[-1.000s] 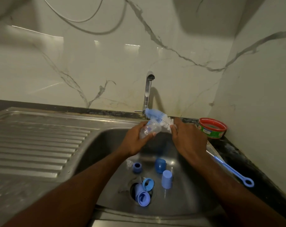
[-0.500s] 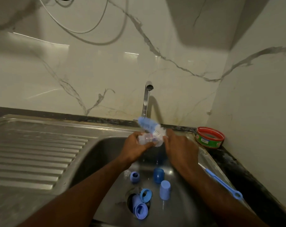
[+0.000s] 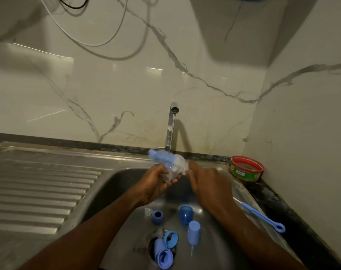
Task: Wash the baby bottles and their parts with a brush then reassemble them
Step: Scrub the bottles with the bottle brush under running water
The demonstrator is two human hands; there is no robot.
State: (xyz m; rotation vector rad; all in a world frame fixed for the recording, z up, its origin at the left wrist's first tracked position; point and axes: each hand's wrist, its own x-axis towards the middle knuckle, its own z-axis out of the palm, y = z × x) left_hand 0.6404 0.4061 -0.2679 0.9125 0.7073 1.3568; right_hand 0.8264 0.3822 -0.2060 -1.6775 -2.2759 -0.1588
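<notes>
Over the steel sink (image 3: 115, 184), my left hand (image 3: 156, 182) grips a small clear bottle part (image 3: 170, 177). My right hand (image 3: 206, 182) holds the blue and white bottle brush (image 3: 167, 158), whose bristles lie across the clear part. On the sink floor lie several blue parts: a collar ring (image 3: 157, 217), a dark blue cap (image 3: 186, 214), a light blue cap (image 3: 194, 232), a ring (image 3: 170, 239) and a piece (image 3: 162, 256) at the drain. A clear teat (image 3: 148, 211) lies beside the collar ring.
The tap (image 3: 171, 125) stands behind the sink, off. A ribbed drainboard (image 3: 39, 188) stretches to the left. A red and green tub (image 3: 246, 170) sits at the right back corner. A thin blue brush (image 3: 263, 217) rests on the sink's right edge.
The camera has tilted upward, so the sink sits lower in view. The brush has slid leftward over the clear part while both hands stay over the sink.
</notes>
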